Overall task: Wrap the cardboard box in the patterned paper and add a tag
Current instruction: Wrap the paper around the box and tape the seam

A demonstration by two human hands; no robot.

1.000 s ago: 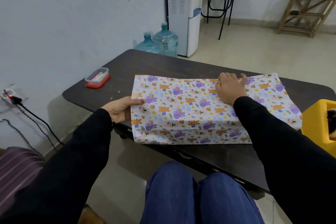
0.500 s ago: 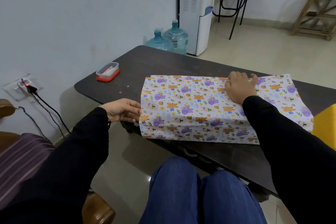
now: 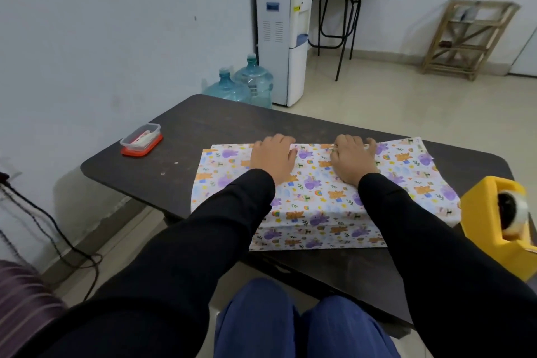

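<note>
The paper [image 3: 319, 200] lies draped over the box on the dark bench [image 3: 203, 131], hiding the cardboard entirely; only the block shape under the print tells where the box sits; its long axis runs left to right across the bench, the right end angled a little away from the person, and the near long side stands close to the bench's near edge; the paper folds down over that near side and spreads flat on the bench past the right end. The left hand [image 3: 271, 158] rests palm down on the top face near its far edge, fingers pointing away, holding nothing, just pressing the paper; the right hand [image 3: 353, 160] lies the same way just beside it, fingers spread a little and reaching the far edge, thumb out to the right; neither grips anything. A yellow dispenser [image 3: 488, 229] with a roll of tape stands at the right, just beside the paper's right end; a clear tub [image 3: 141, 140] on a red lid sits well apart at the bench's far left corner; behind the bench stand two blue bottles [image 3: 241, 81] and a white cooler [image 3: 280, 35] by the wall.
</note>
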